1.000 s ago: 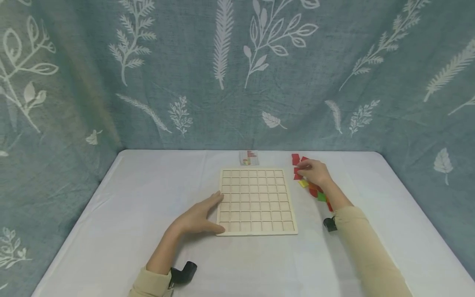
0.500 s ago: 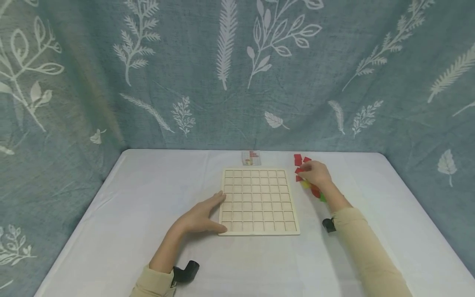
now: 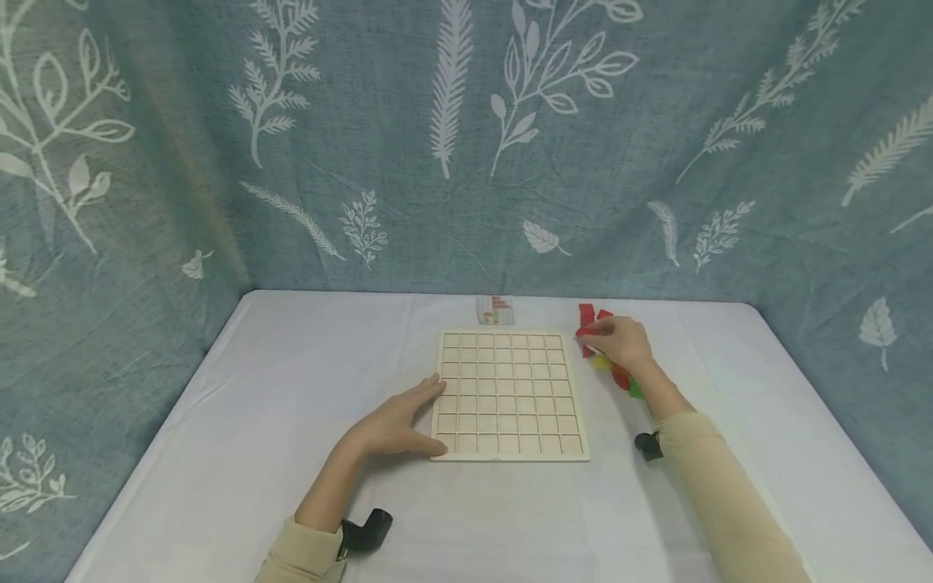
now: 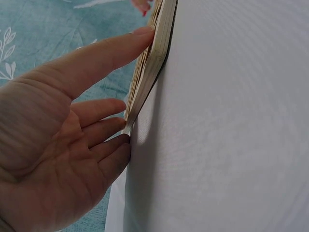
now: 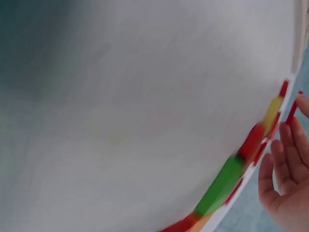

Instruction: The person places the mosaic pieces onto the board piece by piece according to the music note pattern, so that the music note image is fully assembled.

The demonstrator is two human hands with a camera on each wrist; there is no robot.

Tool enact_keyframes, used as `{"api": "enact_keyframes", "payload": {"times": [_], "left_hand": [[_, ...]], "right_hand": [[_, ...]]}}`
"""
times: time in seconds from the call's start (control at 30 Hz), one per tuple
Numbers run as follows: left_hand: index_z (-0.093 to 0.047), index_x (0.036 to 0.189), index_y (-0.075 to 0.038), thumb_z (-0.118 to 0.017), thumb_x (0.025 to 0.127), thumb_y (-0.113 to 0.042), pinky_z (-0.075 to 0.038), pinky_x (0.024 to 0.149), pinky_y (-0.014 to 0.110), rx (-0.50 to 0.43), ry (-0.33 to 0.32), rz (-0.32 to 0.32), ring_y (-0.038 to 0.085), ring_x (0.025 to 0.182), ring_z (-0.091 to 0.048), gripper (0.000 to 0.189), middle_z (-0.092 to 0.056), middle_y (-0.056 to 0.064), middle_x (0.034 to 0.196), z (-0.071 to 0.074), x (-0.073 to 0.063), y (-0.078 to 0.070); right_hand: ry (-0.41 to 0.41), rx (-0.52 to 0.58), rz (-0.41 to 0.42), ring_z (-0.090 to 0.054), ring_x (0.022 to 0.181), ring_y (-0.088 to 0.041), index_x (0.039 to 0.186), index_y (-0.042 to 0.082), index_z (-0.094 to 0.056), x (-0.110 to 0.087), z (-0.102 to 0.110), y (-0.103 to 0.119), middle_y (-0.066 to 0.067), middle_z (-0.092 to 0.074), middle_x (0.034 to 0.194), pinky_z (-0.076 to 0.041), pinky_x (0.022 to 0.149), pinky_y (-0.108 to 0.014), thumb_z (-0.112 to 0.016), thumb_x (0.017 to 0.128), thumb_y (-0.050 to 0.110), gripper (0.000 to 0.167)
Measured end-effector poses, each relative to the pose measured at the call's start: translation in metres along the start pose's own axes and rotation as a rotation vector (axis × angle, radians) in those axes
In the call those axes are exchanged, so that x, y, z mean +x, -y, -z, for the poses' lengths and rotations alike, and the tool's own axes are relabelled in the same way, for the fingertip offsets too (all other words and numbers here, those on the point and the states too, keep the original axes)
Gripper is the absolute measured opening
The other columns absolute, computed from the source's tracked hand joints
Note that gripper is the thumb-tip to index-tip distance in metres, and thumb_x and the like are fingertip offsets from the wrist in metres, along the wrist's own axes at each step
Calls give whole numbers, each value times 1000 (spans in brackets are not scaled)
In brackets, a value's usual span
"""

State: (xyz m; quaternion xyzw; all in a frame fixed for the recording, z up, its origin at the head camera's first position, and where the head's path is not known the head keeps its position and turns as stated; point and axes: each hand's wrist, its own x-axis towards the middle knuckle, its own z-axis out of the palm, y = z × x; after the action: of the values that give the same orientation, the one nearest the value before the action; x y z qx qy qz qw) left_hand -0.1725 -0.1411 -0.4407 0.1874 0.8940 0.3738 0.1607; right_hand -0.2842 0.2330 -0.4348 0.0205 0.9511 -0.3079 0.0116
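Note:
A pale wooden board (image 3: 467, 401) with a grid of square cells lies in the middle of the white table. My left hand (image 3: 397, 423) rests at its left edge, fingers extended and thumb on the near left corner. In the left wrist view the thumb (image 4: 113, 53) lies on the board's rim (image 4: 155, 60), with the other fingertips along its side. To the right of the board, my right hand (image 3: 622, 342) pinches a small flat red tile (image 3: 584, 331). The right wrist view shows this red tile (image 5: 291, 113) between thumb and fingertips, over other tiles.
Loose tiles run down the board's right side: red ones (image 3: 586, 312) at the back, then a yellow tile (image 3: 601, 362) and a green tile (image 3: 636, 389), partly hidden by my right arm. A printed card (image 3: 495, 310) lies behind the board. A patterned curtain (image 3: 408, 227) hangs behind the table.
My right fingers have gone from reaching among the red tiles to pinching one, which has shifted slightly toward the board. The left hand keeps its place on the board; the head view drifts slightly.

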Motion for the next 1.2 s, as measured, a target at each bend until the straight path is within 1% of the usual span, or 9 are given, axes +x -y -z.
{"api": "enact_keyframes", "payload": {"times": [0.07, 0.13, 0.23, 0.3, 0.43, 0.57, 0.63, 0.87, 1.2], "left_hand": [[-35, 150, -1, -86, 70, -27, -19, 117, 51, 1, 0, 0, 34, 145, -21, 98, -23, 15, 159, 0, 0, 0], [-35, 150, -2, -86, 70, -27, -19, 117, 51, 4, 0, 0, 34, 146, -21, 97, -23, 15, 159, 1, 0, 0], [-35, 150, -2, -86, 71, -26, -19, 117, 51, 6, 1, -2, 34, 146, -21, 97, -23, 15, 159, 1, 0, 0], [-35, 150, -1, -86, 71, -26, -19, 117, 51, 6, 2, -2, 34, 146, -20, 96, -23, 15, 159, 1, 0, 0], [-35, 150, -1, -86, 71, -27, -19, 117, 51, 9, 2, -4, 34, 146, -21, 96, -23, 15, 159, 0, 0, 0], [-36, 149, -1, -86, 71, -28, -20, 116, 51, 8, -1, -11, 34, 145, -22, 96, -24, 15, 158, -2, 1, 0], [-37, 149, -1, -86, 71, -28, -20, 116, 51, 9, -2, -16, 34, 145, -22, 96, -25, 15, 158, -3, 1, 1], [-38, 148, 0, -86, 70, -27, -21, 116, 51, 3, -6, -24, 34, 145, -23, 95, -25, 16, 158, -4, 1, 1], [-39, 148, -1, -86, 70, -28, -22, 116, 51, 16, -16, -10, 34, 145, -24, 95, -26, 15, 158, -2, -1, 3]], "right_hand": [[-1, 48, 32, -60, 99, -31, 118, 0, -67, -1, -2, 8, -18, -67, 115, -54, 78, -38, -73, 88, 29, 42], [21, 102, 62, -61, 92, -30, 118, 3, -69, -2, -5, 18, -16, -67, 114, -53, 71, -35, -74, 88, 30, 41], [69, 150, 98, -60, 93, -27, 118, 7, -69, -2, -14, 35, -12, -68, 113, -51, 72, -34, -75, 86, 33, 42], [104, 175, 110, -60, 93, -27, 118, 9, -70, -1, -21, 44, -10, -67, 112, -50, 74, -36, -76, 85, 35, 42], [137, 162, 171, -60, 95, -24, 113, 9, -72, 3, -37, 57, -8, -68, 108, -51, 78, -39, -77, 83, 38, 42], [163, 113, 251, -61, 95, -23, 110, 7, -72, 7, -50, 64, -7, -69, 106, -52, 81, -40, -76, 85, 35, 38], [175, 90, 272, -62, 97, -24, 109, 7, -72, 7, -54, 69, -8, -69, 106, -52, 84, -41, -75, 86, 31, 34], [197, 17, 328, -62, 104, -29, 113, 4, -71, 5, -58, 81, -12, -69, 111, -50, 91, -45, -71, 89, 20, 29], [207, 13, 367, -61, 107, -32, 116, 3, -71, 5, -63, 85, -13, -68, 114, -50, 92, -47, -65, 93, 15, 27]]}}
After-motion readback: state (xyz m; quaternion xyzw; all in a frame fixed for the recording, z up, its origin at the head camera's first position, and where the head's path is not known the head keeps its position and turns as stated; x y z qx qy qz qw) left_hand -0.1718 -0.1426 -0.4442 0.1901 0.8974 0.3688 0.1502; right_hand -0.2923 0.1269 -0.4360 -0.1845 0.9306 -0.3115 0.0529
